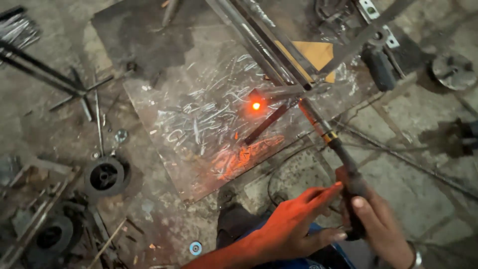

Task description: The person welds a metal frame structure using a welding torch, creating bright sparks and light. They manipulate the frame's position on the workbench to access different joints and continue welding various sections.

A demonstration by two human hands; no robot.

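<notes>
Welding is in hand — both hands, left hand [294, 224] and right hand [373, 224], clamp together on the electrode holder [343, 164], its rod meeting the glowing weld spot [256, 105] on the steel frame [269, 45] above the scratched metal plate [209, 129] — steady aim looks needed next.

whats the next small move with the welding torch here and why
Probably hold the welding torch steady in both the right hand and left hand, easing its tip along the joint: the glowing spot on the metal bar is small, lying on the scratched steel plate.

Grinding discs [104, 176] — loose rods [97, 115], cardboard scrap [314, 54].
</notes>
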